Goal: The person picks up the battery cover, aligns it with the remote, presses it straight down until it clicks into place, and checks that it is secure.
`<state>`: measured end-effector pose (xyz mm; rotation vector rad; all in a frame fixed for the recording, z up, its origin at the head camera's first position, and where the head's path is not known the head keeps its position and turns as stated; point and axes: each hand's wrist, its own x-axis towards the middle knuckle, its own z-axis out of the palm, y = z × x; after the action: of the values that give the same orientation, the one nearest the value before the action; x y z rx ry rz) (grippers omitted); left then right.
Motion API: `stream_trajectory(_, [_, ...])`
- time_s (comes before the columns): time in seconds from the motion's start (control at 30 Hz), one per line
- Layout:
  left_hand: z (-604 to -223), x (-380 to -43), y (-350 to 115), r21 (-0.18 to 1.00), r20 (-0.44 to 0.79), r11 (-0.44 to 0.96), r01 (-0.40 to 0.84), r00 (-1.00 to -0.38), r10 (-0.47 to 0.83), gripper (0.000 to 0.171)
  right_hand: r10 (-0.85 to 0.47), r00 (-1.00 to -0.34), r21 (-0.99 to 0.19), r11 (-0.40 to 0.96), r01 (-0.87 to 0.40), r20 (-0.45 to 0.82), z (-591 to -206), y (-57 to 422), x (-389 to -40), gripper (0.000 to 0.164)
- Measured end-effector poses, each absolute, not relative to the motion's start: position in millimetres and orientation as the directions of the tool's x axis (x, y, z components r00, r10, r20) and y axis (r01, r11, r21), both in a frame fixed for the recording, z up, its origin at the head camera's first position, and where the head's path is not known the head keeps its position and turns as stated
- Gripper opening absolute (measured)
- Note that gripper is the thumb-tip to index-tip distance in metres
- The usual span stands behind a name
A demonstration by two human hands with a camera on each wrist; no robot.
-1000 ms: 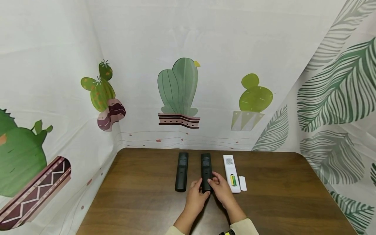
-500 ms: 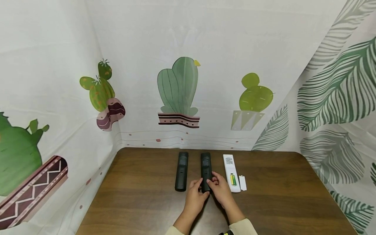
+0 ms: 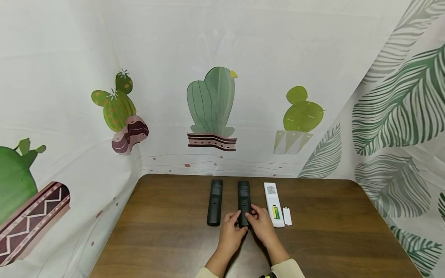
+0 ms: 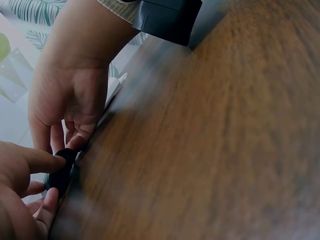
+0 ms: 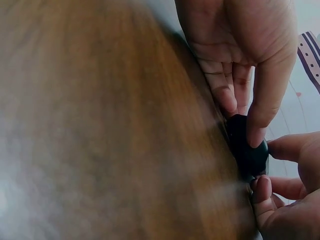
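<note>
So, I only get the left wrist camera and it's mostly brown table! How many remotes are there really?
Observer: Three in the head view: a left black remote, a middle black remote and a white remote.

Operator: Ooh. Which one are the hands on?

Observer: The middle black remote; the left hand and right hand both hold it.

Operator: And can you see anything inside the white one?

Observer: Yes, a yellow and green thing, probably a battery, shows in its back.
</note>
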<state>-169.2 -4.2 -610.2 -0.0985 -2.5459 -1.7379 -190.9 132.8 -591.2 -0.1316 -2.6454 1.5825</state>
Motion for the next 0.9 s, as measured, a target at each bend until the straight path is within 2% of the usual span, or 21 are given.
stream_trajectory(0.23, [-610.5, -169.0, -4.1, 0.925, 0.093, 0.369, 0.093, -0.996, 0.019, 0.061, 0.086, -0.996, -0.867, 0.498, 0.021, 0.025, -591.3, 133.8, -189.9, 0.049])
stream_trajectory(0.9, [-609.9, -168.6, -4.9, 0.922, 0.076, 0.378, 0.079, -0.997, 0.023, 0.059, 0.106, -0.994, -0.874, 0.482, 0.064, -0.015, -591.0, 134.7, -190.9, 0.047])
